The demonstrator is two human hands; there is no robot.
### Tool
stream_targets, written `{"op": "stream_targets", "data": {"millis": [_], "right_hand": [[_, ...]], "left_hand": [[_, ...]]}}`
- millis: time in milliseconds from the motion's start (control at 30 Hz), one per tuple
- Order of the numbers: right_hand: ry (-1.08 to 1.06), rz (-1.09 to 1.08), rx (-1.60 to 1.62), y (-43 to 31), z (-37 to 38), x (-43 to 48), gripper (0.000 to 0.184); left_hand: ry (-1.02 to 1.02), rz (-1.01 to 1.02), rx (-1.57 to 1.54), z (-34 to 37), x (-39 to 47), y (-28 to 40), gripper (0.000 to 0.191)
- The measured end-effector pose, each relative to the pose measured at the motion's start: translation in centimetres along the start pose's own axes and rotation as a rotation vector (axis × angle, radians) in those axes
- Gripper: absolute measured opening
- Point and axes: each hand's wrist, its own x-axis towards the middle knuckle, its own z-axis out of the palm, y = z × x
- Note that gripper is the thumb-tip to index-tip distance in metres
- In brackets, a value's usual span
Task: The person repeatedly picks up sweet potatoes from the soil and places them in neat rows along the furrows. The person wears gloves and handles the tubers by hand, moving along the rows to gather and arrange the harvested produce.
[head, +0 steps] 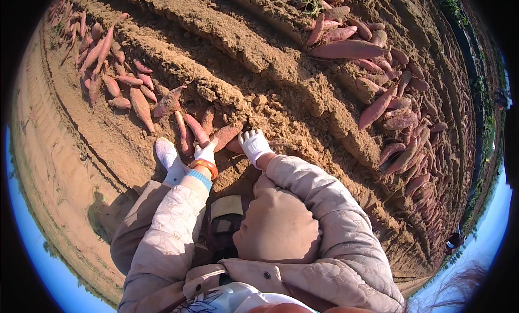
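Note:
My left hand (206, 151), in a white glove with an orange bangle at the wrist, is around the lower end of a reddish sweet potato (196, 128). Against its thumb side lies a thicker sweet potato (228, 134). My right hand (254, 145), also gloved in white, reaches down to the loose soil with its fingers bent. Beside those fingertips is another sweet potato (235, 145), partly covered; whether they grip it is hidden. Left of my left hand, a slim sweet potato (181, 130) and a stubby, rooty one (169, 102) rest on the ground.
A pile of sweet potatoes (97, 57) extends to the upper left. Along the right runs a long heap of sweet potatoes (401, 118), beyond a ridge of crumbly soil (284, 78). My shoe (165, 151) stands close to the left hand. A distant person (455, 241) appears at the right rim.

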Motion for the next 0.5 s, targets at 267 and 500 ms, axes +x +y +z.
{"op": "stream_targets", "data": {"millis": [267,500], "right_hand": [[-0.158,0.4,1.229,4.4,-4.3,-3.9,0.068],[-0.091,0.283,2.292,4.3,-0.5,-2.3,0.067]], "left_hand": [[-0.136,0.048,-0.182,-2.7,5.7,-3.0,0.079],[-0.613,0.136,-0.407,4.3,1.2,-4.4,0.04]]}}
